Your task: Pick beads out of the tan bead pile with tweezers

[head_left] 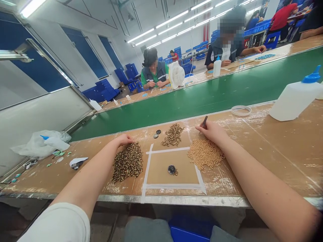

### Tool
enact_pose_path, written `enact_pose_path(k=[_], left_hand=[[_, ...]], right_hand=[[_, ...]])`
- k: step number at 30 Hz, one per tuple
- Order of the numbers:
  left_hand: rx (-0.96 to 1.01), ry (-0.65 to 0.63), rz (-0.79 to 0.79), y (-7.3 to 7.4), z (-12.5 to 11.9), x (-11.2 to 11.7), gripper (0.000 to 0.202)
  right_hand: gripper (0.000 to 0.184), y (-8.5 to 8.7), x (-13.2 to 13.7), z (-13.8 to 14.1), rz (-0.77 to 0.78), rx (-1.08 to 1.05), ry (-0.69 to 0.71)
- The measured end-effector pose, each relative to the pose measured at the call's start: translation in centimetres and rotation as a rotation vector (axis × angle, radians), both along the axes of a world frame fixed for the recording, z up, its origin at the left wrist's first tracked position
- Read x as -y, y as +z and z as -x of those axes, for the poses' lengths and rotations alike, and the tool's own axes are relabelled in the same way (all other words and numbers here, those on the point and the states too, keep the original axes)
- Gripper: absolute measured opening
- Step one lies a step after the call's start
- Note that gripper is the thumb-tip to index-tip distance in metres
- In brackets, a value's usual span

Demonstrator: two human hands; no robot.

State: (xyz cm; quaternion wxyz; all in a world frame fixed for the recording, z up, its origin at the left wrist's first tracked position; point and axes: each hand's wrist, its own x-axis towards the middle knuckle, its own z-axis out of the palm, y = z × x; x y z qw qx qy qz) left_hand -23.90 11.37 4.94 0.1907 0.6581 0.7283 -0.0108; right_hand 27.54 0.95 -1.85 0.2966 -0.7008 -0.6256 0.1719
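My left hand (122, 140) rests at the far edge of a heap of dark gold ring-shaped parts (128, 162), fingers curled into it. My right hand (212, 131) grips a thin dark tool (204, 122) like a pen, just beyond a heap of light gold beads (205, 154). Between the two heaps is a square marked in white tape (172, 167) with one small round black part (172, 169) inside it. A third heap of gold parts (173, 134) lies behind the square, with two small black discs (156, 133) beside it.
A green conveyor belt (202, 97) runs behind the brown bench. A white bottle with a blue cap (296, 97) and a tape ring (241, 110) stand at the right. A plastic bag (44, 143) lies left. Other people sit working across the belt beside a small white fan (176, 74).
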Motion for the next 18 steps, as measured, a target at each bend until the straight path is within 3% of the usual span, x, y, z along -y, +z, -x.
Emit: enact_pose_path(k=[10, 15, 18], left_hand=[[0.266, -0.073, -0.148, 1.3, -2.3, 1.8, 0.04], [0.553, -0.134, -0.124, 1.4, -6.3, 3.5, 0.042], [0.927, -0.146, -0.07, 1.1, -10.3, 5.0, 0.042]], right_hand=[[0.043, 0.1, 0.1, 0.1, 0.052, -0.041, -0.015], [0.049, 0.0, -0.1, -0.1, 0.025, -0.102, -0.047], [0.043, -0.2, -0.2, -0.2, -0.002, -0.12, -0.039]])
